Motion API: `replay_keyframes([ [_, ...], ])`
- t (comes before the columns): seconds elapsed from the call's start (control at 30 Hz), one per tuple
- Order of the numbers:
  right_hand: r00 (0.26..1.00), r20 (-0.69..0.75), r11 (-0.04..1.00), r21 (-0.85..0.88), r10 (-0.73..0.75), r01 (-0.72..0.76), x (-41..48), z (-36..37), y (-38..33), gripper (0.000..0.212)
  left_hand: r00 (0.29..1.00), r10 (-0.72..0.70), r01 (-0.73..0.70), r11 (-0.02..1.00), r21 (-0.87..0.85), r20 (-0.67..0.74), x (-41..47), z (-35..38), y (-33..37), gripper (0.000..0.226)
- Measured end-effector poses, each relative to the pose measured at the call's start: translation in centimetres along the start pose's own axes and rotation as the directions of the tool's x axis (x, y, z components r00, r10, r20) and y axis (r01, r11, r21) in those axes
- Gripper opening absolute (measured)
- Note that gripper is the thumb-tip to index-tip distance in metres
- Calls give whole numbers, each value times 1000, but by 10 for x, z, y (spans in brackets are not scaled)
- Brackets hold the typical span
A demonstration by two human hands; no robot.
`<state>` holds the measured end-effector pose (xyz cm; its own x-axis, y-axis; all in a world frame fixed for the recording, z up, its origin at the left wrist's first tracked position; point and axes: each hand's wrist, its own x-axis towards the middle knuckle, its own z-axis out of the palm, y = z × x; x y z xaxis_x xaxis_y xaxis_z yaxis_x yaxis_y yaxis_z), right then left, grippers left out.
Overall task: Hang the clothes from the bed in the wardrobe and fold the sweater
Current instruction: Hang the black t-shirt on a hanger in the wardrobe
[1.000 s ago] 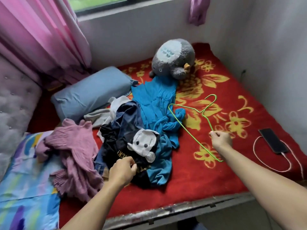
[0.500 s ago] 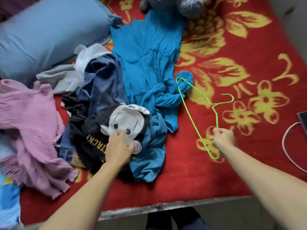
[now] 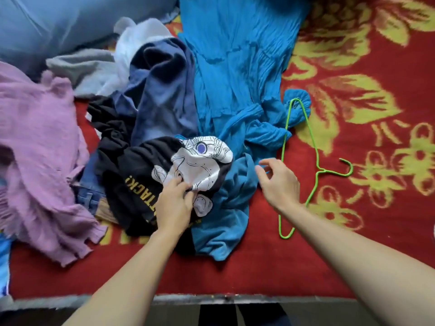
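Note:
A heap of clothes lies on the red flowered bedspread (image 3: 353,243). On top is a black T-shirt (image 3: 134,170) with a white cartoon print and yellow letters; my left hand (image 3: 175,203) pinches its fabric at the print. A bright blue garment (image 3: 235,67) stretches away beside it, and a navy garment (image 3: 162,90) lies under the black one. A pink-purple sweater (image 3: 40,147) is bunched at the left. A green wire hanger (image 3: 315,161) lies flat on the bedspread. My right hand (image 3: 280,182) hovers with loose fingers over the blue garment's edge, left of the hanger, holding nothing.
A blue pillow (image 3: 58,22) lies at the top left, with a grey-and-white garment (image 3: 103,64) in front of it. The bed's metal front edge (image 3: 211,298) runs along the bottom. A colourful sheet (image 3: 3,267) shows at the far left.
My right hand has let go of the green hanger and moved left toward the blue garment. My left hand has closed its fingers on the black T-shirt. The view has tilted down and closer.

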<state>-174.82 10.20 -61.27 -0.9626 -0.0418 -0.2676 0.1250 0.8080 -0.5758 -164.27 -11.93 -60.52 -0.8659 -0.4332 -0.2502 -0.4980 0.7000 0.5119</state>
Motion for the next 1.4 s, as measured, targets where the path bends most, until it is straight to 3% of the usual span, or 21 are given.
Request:
replay_keyframes([
  [0.13, 974, 133, 982, 57, -185, 179, 21, 22, -83, 34, 999, -34, 29, 990, -138, -34, -45, -10, -21, 19],
  [0.27, 880, 418, 965, -30, -226, 262, 23, 53, -125, 62, 928, -330, 286, 928, -237, -173, -56, -23, -64, 23],
  [0.33, 883, 437, 972, -71, -173, 225, 19, 67, -121, 41, 851, -513, 472, 842, -259, -115, -53, -24, -88, 39],
  [0.4, 944, 318, 985, -116, -84, 126, 11, 76, -98, 29, 755, -655, 624, 701, -345, 34, -47, -22, -106, 62],
  [0.5, 972, 183, 982, -146, 146, -120, -10, 72, -42, 33, 673, -707, 677, 472, -564, 216, -32, -11, -109, 91],
  [0.57, 943, 202, 944, -255, 264, -210, -25, 64, -3, 35, 673, -699, 654, 411, -635, 241, -21, -1, -101, 84],
  [0.67, 884, 278, 886, -387, 375, -254, -48, 45, 30, 37, 761, -622, 551, 470, -689, 184, -10, 4, -75, 20],
  [0.8, 824, 307, 864, -340, 476, -372, -49, 17, 30, 52, 863, -506, 340, 570, -748, 7, 11, -31, -58, 21],
  [0.87, 776, 378, 860, -293, 506, -418, -50, 7, 17, 46, 880, -468, 243, 584, -774, -77, 21, -61, -56, 18],
  [0.97, 714, 487, 781, 97, 503, -617, -50, -5, -13, 29, 863, -462, 176, 654, -736, -204, 29, -98, -61, 18],
  [1.03, 718, 500, 556, 457, 484, -694, -34, -17, -43, 12, 839, -476, 207, 728, -654, -263, 25, -115, -68, 25],
  [1.1, 777, 474, 406, 668, 415, -624, -4, -33, -77, 9, 863, -431, 273, 838, -472, -265, 15, -122, -79, 24],
  [1.13, 832, 422, 423, 721, 361, -549, 10, -42, -96, 18, 897, -390, 320, 897, -304, -209, 8, -121, -84, 24],
  [1.2, 962, 206, 632, 725, 178, -272, 28, -54, -134, 18, 922, -387, 385, 922, 52, 34, -5, -114, -87, 30],
  [1.23, 994, 98, 760, 642, 45, -97, 32, -56, -149, 7, 903, -410, 389, 907, 161, 132, -9, -110, -86, 28],
  [1.3, 967, 47, 908, 360, -249, 216, 26, -50, -167, 16, 893, -416, 366, 893, 263, 170, -8, -108, -82, 18],
  [1.37, 883, 159, 897, 64, -441, 437, 7, -31, -160, 18, 914, -393, 360, 898, 252, 96, 3, -110, -74, 22],
  [1.4, 829, 244, 842, -77, -504, 534, -5, -19, -150, 20, 922, -380, 357, 907, 222, 71, 9, -112, -69, 25],
])
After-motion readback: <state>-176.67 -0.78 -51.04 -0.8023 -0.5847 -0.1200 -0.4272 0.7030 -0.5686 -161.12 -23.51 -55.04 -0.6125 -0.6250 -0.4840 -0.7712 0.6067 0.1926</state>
